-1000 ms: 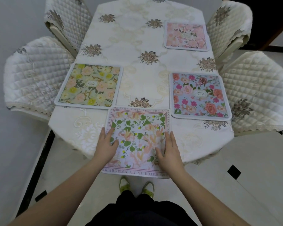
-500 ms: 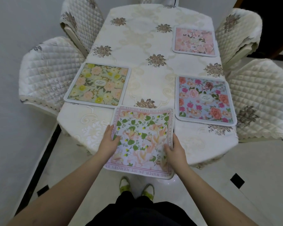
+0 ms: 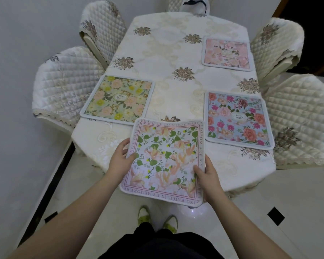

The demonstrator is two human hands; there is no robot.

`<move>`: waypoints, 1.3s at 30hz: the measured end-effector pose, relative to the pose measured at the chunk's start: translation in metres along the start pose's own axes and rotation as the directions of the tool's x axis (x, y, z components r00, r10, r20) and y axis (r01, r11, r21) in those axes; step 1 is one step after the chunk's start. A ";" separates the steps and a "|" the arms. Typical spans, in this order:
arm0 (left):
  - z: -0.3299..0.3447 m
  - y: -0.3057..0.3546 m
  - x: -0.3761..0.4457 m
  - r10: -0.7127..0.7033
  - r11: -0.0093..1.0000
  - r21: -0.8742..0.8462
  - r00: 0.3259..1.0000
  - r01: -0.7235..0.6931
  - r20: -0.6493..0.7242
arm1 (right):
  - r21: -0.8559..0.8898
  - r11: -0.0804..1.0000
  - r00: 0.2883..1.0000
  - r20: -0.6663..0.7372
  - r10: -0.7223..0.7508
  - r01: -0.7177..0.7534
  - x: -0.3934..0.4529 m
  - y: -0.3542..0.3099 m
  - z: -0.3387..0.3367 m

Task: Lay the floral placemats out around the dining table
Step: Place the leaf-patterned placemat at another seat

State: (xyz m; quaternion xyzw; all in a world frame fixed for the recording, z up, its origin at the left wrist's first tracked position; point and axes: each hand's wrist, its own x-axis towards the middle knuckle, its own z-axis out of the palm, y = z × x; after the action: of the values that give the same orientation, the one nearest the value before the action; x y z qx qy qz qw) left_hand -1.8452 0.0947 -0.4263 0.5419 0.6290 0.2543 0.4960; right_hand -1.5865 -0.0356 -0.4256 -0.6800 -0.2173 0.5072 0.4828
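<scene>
A white placemat with green leaves and a lettered pink border (image 3: 165,157) lies at the near end of the dining table (image 3: 168,90), its near part overhanging the edge. My left hand (image 3: 121,161) grips its left edge, thumb on top. My right hand (image 3: 207,173) grips its right edge the same way. Three more mats lie flat on the cream tablecloth: a yellow-green one (image 3: 118,99) at the left, a blue one with pink roses (image 3: 237,119) at the right, and a pale pink one (image 3: 226,53) at the far right.
Quilted cream chairs stand around the table: two on the left (image 3: 64,83) (image 3: 101,28), two on the right (image 3: 303,120) (image 3: 277,42), one at the far end (image 3: 193,3). A wall runs close along the left. My feet in yellow-green shoes (image 3: 157,218) stand on the tiled floor.
My hands went from lying flat on the leafy mat to gripping its side edges, and the mat has slid toward me, further over the table's near edge.
</scene>
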 end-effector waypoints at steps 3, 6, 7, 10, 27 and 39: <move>-0.010 0.005 -0.003 -0.023 0.997 -0.068 1.000 0.023 0.012 | 0.008 1.000 1.000 0.014 -0.024 0.024 0.000 -0.007 -0.001; -0.023 0.006 -0.005 -0.132 0.968 -0.208 0.989 0.142 0.059 | 0.019 0.999 0.998 0.044 -0.039 0.039 -0.001 -0.016 0.003; -0.027 0.007 -0.006 -0.138 0.967 -0.208 0.989 0.146 0.055 | 0.020 0.999 0.997 0.061 -0.046 0.045 -0.001 -0.019 0.005; -0.042 0.009 -0.013 -0.123 0.967 -0.223 0.992 0.120 0.001 | 0.008 0.997 0.990 0.121 -0.075 0.074 -0.001 -0.028 0.020; -0.227 -0.022 -0.064 -0.077 0.945 -0.328 0.966 -0.009 -0.248 | -0.300 0.890 0.924 0.278 -0.262 0.343 -0.047 -0.067 0.190; -0.407 -0.050 -0.090 -0.005 0.951 -0.294 0.948 -0.093 -0.318 | -0.242 0.876 0.892 0.294 -0.343 0.417 -0.118 -0.079 0.351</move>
State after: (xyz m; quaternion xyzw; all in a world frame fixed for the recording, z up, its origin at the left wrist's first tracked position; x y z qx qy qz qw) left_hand -2.2396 0.0852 -0.2837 0.4250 0.6408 0.4430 0.4610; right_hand -1.9336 0.0595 -0.3063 -0.6215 -0.4788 0.4418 0.4350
